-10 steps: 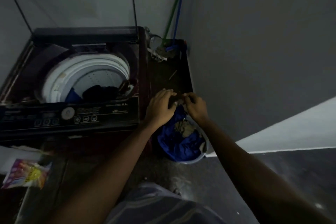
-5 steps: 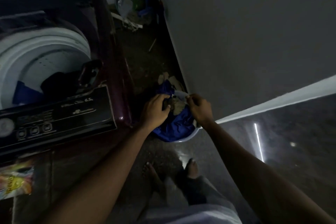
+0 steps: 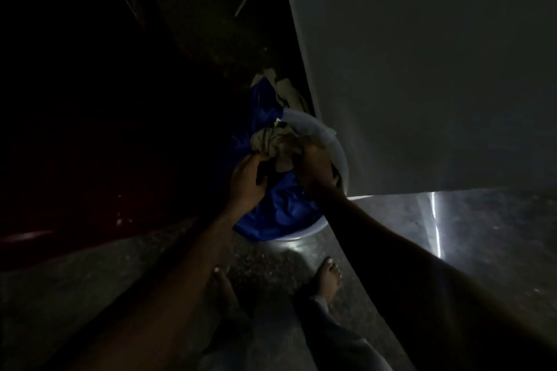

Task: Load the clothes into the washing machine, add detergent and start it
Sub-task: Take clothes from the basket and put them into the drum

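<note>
Nothing legible is showing in this dim view; a small pale patch (image 3: 277,122) on the clothes (image 3: 271,144), just toward twelve o'clock from centre, is appearing too blurred to read.
</note>
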### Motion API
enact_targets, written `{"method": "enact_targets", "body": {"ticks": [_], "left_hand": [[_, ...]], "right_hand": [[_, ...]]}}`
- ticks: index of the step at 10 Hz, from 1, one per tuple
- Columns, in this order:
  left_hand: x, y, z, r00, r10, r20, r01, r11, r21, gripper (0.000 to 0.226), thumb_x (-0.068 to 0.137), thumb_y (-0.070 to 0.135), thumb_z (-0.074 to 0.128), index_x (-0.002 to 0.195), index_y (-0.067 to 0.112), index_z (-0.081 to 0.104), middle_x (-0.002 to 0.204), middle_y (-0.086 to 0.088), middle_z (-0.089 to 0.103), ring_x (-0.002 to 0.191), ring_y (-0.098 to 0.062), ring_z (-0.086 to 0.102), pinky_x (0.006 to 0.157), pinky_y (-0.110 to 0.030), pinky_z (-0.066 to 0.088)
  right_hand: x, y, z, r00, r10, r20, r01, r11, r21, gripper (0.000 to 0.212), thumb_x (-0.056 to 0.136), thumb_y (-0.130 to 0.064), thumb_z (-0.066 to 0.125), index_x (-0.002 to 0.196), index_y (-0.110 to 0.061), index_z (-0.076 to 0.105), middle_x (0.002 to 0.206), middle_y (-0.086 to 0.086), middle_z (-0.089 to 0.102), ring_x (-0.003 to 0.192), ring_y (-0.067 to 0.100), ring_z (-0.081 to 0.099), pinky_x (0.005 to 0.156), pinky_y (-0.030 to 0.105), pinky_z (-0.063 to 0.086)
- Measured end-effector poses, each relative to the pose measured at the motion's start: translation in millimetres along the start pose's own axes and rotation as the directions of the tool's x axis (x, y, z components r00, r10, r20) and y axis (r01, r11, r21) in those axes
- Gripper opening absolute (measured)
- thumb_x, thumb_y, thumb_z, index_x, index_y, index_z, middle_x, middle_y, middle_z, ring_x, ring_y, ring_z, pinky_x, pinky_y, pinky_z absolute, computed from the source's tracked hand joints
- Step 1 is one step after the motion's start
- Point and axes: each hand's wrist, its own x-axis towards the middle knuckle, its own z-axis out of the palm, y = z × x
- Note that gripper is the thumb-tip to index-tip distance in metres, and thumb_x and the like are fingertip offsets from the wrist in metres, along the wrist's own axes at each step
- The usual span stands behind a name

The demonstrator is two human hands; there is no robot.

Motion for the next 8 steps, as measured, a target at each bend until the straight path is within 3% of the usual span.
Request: {"method": "enact_targets", "body": {"ticks": [1, 2, 3, 4, 5, 6, 7, 8], "left_hand": [[16.5, -19.5, 17.8, 1.000, -0.016, 0.000, 0.016, 1.000, -0.001, 0.039, 0.088, -0.001, 0.062, 0.127, 0.002, 0.057, 0.131, -0.016, 0.056, 0.122, -0.034, 0.052, 0.096, -0.034, 0.041], [24.7, -24.9, 24.9, 0.999, -0.028, -0.025, 0.028, 0.999, -0.022, 0.039, 0.089, 0.003, 0.061, 0.128, 0.004, 0.056, 0.134, -0.014, 0.055, 0.123, -0.031, 0.051, 0.097, -0.034, 0.041], [20.1, -15.9, 19.6, 0.997, -0.065, -0.034, 0.062, 0.995, -0.075, 0.038, 0.091, 0.005, 0.060, 0.129, 0.006, 0.054, 0.135, -0.012, 0.053, 0.125, -0.027, 0.050, 0.099, -0.030, 0.040], [7.7, -0.4, 5.5, 0.997, -0.081, -0.020, 0.078, 0.991, -0.113, 0.040, 0.090, 0.003, 0.061, 0.129, 0.004, 0.053, 0.135, -0.013, 0.052, 0.126, -0.027, 0.049, 0.097, -0.026, 0.038], [-10.7, 28.9, -22.7, 0.993, -0.112, -0.025, 0.104, 0.973, -0.207, 0.047, 0.086, -0.001, 0.065, 0.131, 0.004, 0.052, 0.132, -0.010, 0.053, 0.124, -0.024, 0.050, 0.093, -0.018, 0.035], [-35.6, 62.6, -54.9, 0.985, -0.171, -0.011, 0.158, 0.931, -0.328, 0.059, 0.084, -0.002, 0.069, 0.138, 0.007, 0.046, 0.120, 0.004, 0.049, 0.117, -0.015, 0.049, 0.090, -0.021, 0.039], [-59.3, 98.9, -92.7, 0.990, -0.133, -0.035, 0.113, 0.931, -0.347, 0.067, 0.081, -0.001, 0.073, 0.140, 0.009, 0.045, 0.131, -0.002, 0.054, 0.125, -0.022, 0.049, 0.098, -0.031, 0.043], [-79.4, 133.7, -132.6, 0.998, -0.056, -0.040, 0.041, 0.953, -0.301, 0.074, 0.077, 0.004, 0.078, 0.142, 0.013, 0.044, 0.142, -0.009, 0.050, 0.132, -0.026, 0.046, 0.108, -0.045, 0.042]], "right_hand": [[32.1, 24.3, 38.4, 0.994, -0.108, -0.004, 0.105, 0.976, -0.193, 0.054, 0.092, -0.036, 0.054, 0.140, -0.013, 0.044, 0.141, 0.014, 0.046, 0.131, 0.035, 0.041, 0.106, 0.046, 0.032], [39.0, 33.6, 47.6, 0.994, -0.077, 0.079, 0.094, 0.965, -0.244, 0.046, 0.094, -0.039, 0.047, 0.132, -0.013, 0.052, 0.135, 0.013, 0.052, 0.126, 0.033, 0.046, 0.104, 0.043, 0.034], [28.7, 30.0, 35.9, 0.992, -0.121, -0.027, 0.117, 0.985, -0.129, 0.040, 0.087, -0.036, 0.052, 0.119, -0.014, 0.061, 0.117, 0.011, 0.064, 0.108, 0.032, 0.058, 0.086, 0.039, 0.046], [0.8, 18.0, 10.0, 0.987, -0.093, -0.132, 0.116, 0.977, 0.178, 0.044, 0.077, -0.025, 0.048, 0.116, -0.014, 0.065, 0.112, 0.010, 0.067, 0.107, 0.030, 0.059, 0.091, 0.039, 0.047], [-29.8, -2.1, -31.7, 0.965, -0.064, -0.255, 0.165, 0.904, 0.395, 0.032, 0.075, -0.007, 0.047, 0.100, -0.009, 0.068, 0.092, -0.002, 0.059, 0.092, 0.023, 0.058, 0.082, 0.029, 0.046], [-56.8, -30.9, -77.7, 0.949, -0.036, -0.314, 0.187, 0.865, 0.466, 0.028, 0.078, 0.009, 0.053, 0.098, -0.005, 0.067, 0.091, 0.000, 0.056, 0.085, 0.011, 0.052, 0.073, 0.005, 0.037], [-82.8, -64.4, -123.3, 0.936, -0.053, -0.348, 0.236, 0.829, 0.507, 0.031, 0.078, 0.013, 0.051, 0.099, -0.006, 0.066, 0.098, 0.011, 0.058, 0.087, 0.013, 0.054, 0.075, 0.008, 0.039], [-115.6, -107.9, -169.9, 0.943, -0.099, -0.318, 0.278, 0.759, 0.589, 0.023, 0.084, 0.007, 0.049, 0.098, -0.002, 0.064, 0.097, 0.008, 0.057, 0.087, 0.013, 0.055, 0.079, 0.013, 0.043]]}}
